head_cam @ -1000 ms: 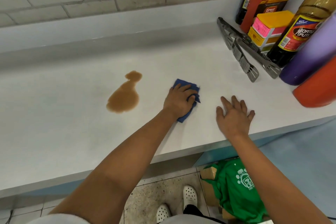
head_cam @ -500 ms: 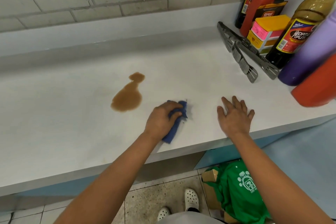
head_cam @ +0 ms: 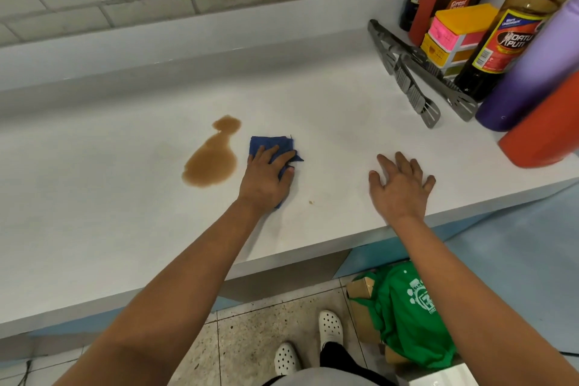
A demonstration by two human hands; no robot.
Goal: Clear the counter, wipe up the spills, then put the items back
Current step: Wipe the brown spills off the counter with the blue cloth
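A: Pressing the blue cloth point(head_cam: 273, 147) flat on the white counter point(head_cam: 94, 213) with my left hand point(head_cam: 266, 180), fingers spread straight over it, just right of the brown spill point(head_cam: 211, 163).

B: Touching the spill?

A: Beside it; I cannot tell if the edges meet. My right hand point(head_cam: 399, 188) lies released, palm down, near the counter's front edge. Tongs point(head_cam: 407, 72) and bottles point(head_cam: 513, 37) stand far right.

Blue cloth point(head_cam: 272, 145), brown spill point(head_cam: 211, 161), white counter point(head_cam: 94, 197), green bag point(head_cam: 407, 316)
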